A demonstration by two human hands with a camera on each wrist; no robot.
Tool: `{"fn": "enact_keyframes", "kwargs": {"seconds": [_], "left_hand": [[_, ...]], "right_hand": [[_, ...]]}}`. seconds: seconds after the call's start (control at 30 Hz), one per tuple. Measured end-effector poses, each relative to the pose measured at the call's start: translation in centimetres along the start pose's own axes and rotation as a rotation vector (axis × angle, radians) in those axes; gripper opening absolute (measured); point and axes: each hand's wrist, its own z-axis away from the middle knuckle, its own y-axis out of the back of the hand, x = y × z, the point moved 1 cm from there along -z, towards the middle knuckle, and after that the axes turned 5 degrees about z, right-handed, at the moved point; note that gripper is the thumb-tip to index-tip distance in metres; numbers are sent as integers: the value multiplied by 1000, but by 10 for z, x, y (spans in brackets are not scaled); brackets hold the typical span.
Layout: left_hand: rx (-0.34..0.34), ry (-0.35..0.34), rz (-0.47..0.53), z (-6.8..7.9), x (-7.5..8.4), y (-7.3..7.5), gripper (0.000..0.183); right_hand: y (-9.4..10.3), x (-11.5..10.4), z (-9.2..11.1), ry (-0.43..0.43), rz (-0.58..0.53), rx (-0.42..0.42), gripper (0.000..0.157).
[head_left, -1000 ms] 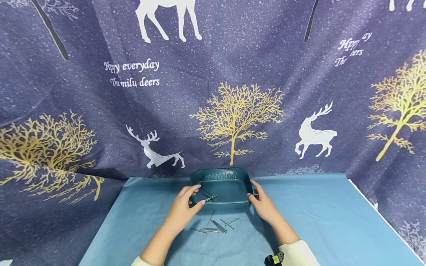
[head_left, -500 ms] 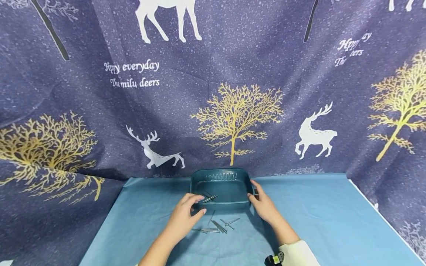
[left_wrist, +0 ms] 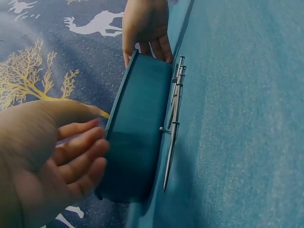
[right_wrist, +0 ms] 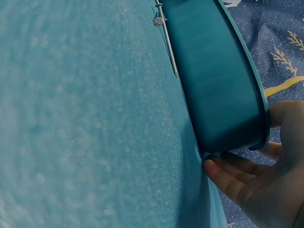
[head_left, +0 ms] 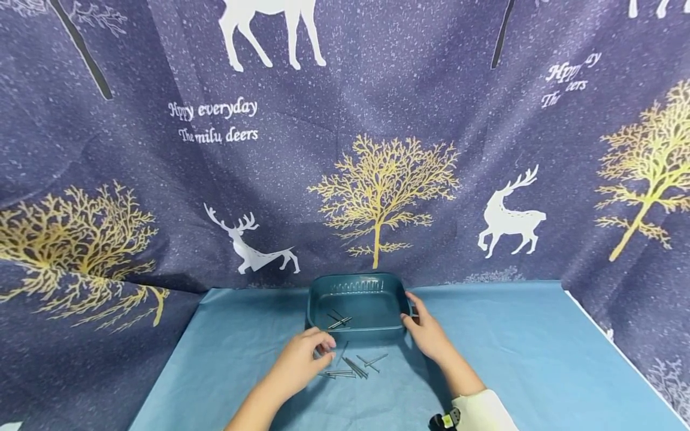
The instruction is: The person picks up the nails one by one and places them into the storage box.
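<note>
A dark teal rectangular tray (head_left: 372,333) stands at the back of the table, with several nails (head_left: 339,323) lying inside at its left. My right hand (head_left: 428,335) holds the tray's right end; in the right wrist view its thumb is at the rim and the fingers (right_wrist: 232,183) reach toward the base. In front of the tray more loose nails (head_left: 354,367) lie on the cloth. My left hand (head_left: 299,364) hovers by the tray's front left corner, beside these nails. Its fingers are loosely bent, and nothing shows between them and the thumb in the left wrist view.
Light blue cloth (head_left: 512,353) covers the table. Right behind the tray hangs a dark blue curtain (head_left: 345,209) printed with deer and golden trees. A black strap device (head_left: 444,419) sits at my right sleeve.
My left hand has drawn back from over the tray's left side, coming down and toward the loose nails in front. The right hand and the tray stay where they were.
</note>
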Motion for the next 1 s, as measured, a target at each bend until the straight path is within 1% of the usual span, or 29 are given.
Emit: {"fn": "enact_keyframes", "kwargs": {"seconds": [0.13, 0.23, 0.37, 0.5, 0.6, 0.67, 0.77, 1.0], "left_hand": [[-150, 24, 14, 2, -4, 1, 13], [-201, 40, 7, 4, -8, 1, 15], [-226, 39, -30, 5, -13, 0, 16], [-255, 33, -108, 6, -16, -1, 17], [-282, 43, -159, 6, -18, -2, 20], [-296, 54, -176, 7, -19, -2, 21], [-298, 61, -169, 8, -20, -3, 22], [-304, 81, -69, 11, -23, -2, 23]], "right_hand": [[0, 0, -1, -8, 8, -6, 61], [0, 0, -1, -9, 9, -14, 61], [0, 0, 0, -7, -6, -18, 60], [0, 0, 0, 7, -14, -15, 60], [1, 1, 0, 9, -16, -18, 60], [0, 1, 0, 9, -16, -19, 60], [0, 1, -1, 4, -18, -21, 61], [0, -1, 1, 0, -21, -14, 61]]}}
